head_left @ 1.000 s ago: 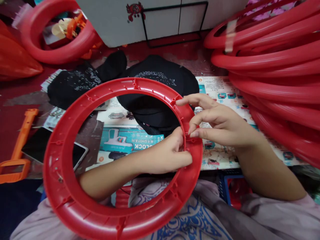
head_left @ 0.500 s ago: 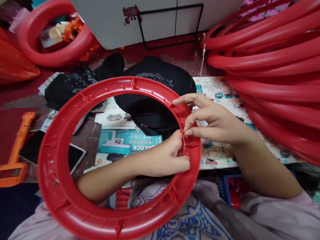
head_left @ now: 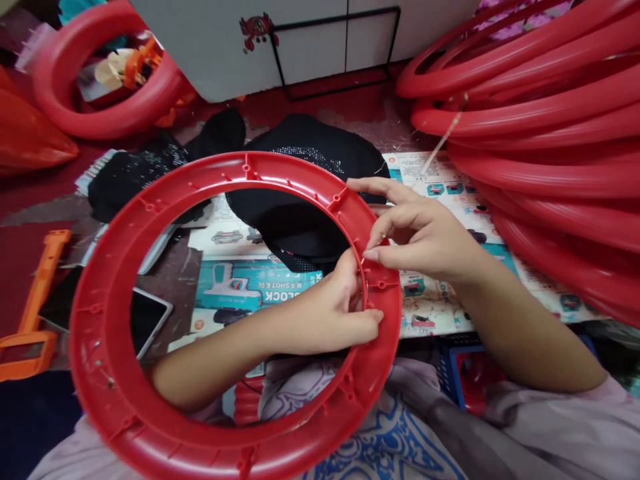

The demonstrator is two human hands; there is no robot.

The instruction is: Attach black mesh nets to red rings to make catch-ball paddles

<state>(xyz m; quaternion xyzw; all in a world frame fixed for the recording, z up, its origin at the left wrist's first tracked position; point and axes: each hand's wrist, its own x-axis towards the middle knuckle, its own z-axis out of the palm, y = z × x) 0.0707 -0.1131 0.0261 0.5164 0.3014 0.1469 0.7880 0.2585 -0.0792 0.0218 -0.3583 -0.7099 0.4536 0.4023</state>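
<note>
A hollow red plastic ring [head_left: 90, 267], its ribbed inner face turned up, is held over my lap. My left hand [head_left: 345, 307] comes up through the ring's opening and is closed on its right side, thumb lying over the inner rim. At that same side my right hand [head_left: 420, 233] pinches something thin and pale at the inner edge between thumb and forefinger, its other fingers bent above. A thin pale strand [head_left: 445, 137] sticks up beyond this hand; whether it joins the pinched piece I cannot tell.
Smooth red rings [head_left: 540, 127] are stacked at the right, another red ring [head_left: 55, 87] lies far left. Black caps [head_left: 320, 153], printed cardboard [head_left: 230, 280], a phone-like device [head_left: 150, 313] and an orange plastic part [head_left: 35, 300] surround my work. A blue basket [head_left: 450, 373] is below right.
The red ring has turned slightly and shifted a little left within my hands. My right fingers have moved slightly left, still pinching. The pale strand has swung to the right.
</note>
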